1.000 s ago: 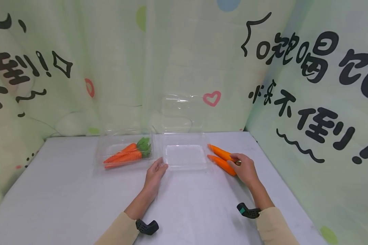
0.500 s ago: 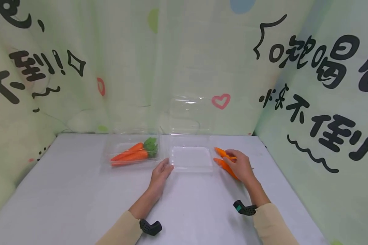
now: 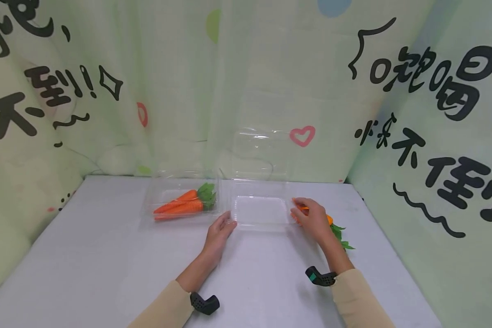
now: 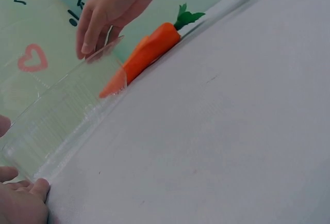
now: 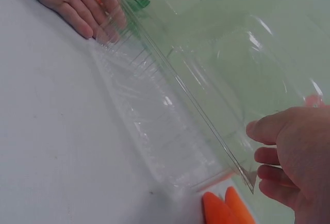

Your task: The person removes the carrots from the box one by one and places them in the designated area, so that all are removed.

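An open clear plastic box lies on the table, its lid standing up at the back. My left hand rests against the box's left end with fairly straight fingers. At the right end my right hand hovers by the rim, fingers loosely bent, thumb apart from them; nothing is pinched. Two orange carrots with green leaves lie under and beside it. Their tips lie close to the box's right end. In the head view my right hand hides most of them.
On the left, a second clear box holds several carrots with green leaves. A white cloth covers the table. A printed curtain rises right behind the boxes and along both sides.
My right hand has moved left off the carrots to the right end of the box, and the carrots remain on the table. The left hand stays at the box. The head view has shifted slightly.
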A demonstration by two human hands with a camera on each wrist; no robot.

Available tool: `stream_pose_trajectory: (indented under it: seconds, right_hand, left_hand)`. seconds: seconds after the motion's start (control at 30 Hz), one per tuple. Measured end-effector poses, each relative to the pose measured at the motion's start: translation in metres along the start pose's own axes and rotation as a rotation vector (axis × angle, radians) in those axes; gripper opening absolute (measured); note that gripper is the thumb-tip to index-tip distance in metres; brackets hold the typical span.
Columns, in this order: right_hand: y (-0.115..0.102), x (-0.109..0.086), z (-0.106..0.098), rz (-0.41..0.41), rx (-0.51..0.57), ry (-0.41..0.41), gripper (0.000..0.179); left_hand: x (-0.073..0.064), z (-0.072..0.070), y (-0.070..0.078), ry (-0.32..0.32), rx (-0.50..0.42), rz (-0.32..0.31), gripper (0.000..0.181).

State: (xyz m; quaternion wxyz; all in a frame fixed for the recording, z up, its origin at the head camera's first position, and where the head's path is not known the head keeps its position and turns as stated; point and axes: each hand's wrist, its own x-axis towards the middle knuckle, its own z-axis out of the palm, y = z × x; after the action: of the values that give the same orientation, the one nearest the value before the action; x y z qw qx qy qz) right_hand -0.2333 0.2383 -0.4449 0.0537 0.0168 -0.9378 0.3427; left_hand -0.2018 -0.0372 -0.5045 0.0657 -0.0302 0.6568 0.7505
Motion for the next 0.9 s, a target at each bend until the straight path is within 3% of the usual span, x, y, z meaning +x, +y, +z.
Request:
stream_pose_trajectory:
  seconds: [0.23,0.57,0.9]
  right_hand:
    - [-0.003,0.005,0.003,0.000,0.006,-0.002,0.041]
    - [-0.017,0.005,0.010,-0.082,0.016,-0.001,0.039]
    - [-0.026,0.009,0.016,-0.113,0.031,-0.036,0.039]
  left_hand:
    - [0.004,0.001,-0.008,0.007,0.010,-0.001,0.059]
    - [0.001,-0.001,-0.004,0.002,0.023,-0.006,0.059]
    - [-0.006,-0.008,0.006,-0.011,0.025,-0.009,0.062]
